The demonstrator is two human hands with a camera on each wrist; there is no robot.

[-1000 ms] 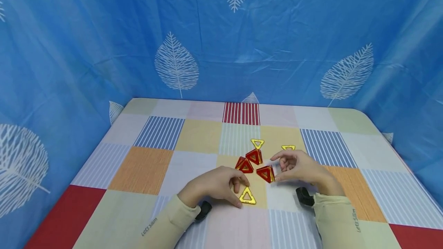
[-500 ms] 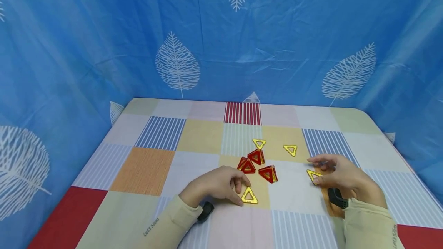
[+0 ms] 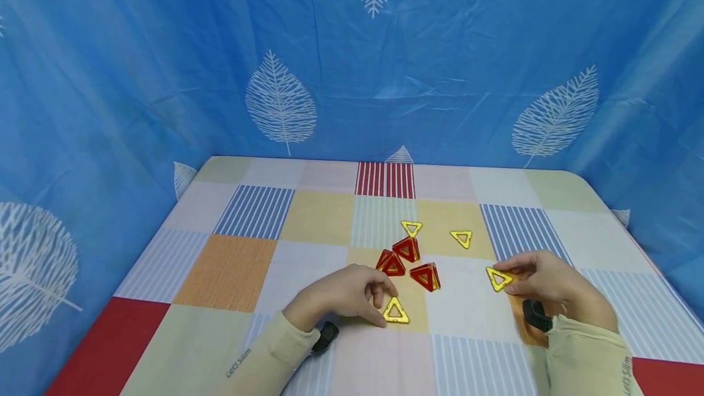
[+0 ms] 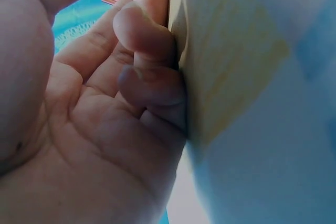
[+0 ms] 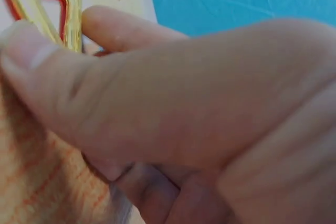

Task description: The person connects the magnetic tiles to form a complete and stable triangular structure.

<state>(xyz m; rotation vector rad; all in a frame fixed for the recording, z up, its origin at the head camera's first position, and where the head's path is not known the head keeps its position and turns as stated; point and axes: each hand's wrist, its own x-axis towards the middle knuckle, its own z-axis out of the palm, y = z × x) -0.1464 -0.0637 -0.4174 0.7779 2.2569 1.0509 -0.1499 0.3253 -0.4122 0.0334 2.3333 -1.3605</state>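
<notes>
My right hand (image 3: pixel 541 277) pinches a yellow hollow triangular tile (image 3: pixel 491 278) between thumb and index finger, tipped up at the right of the table. The right wrist view shows this yellow tile (image 5: pixel 74 19) with a red edge, thumb across its lower corner. My left hand (image 3: pixel 343 292) rests on the table with loosely bent fingers. Its thumb and index tips lie right at two corners of another yellow triangular tile (image 3: pixel 397 321), which lies flat. In the left wrist view, the hand's curled fingers (image 4: pixel 149 85) rest against the cloth; that tile is hidden there.
Three small red pyramids stand in the middle: a left one (image 3: pixel 391 264), a back one (image 3: pixel 406 250) and a right one (image 3: pixel 423 276). Behind them lie two flat yellow triangles, one near (image 3: pixel 411 223) and one further right (image 3: pixel 461 233). A blue curtain (image 3: pixel 352 109) surrounds the checked tablecloth (image 3: pixel 319 216).
My right hand has moved right, away from the right red pyramid, and taken hold of a yellow tile, lifting its face into view. The left hand has stayed in place.
</notes>
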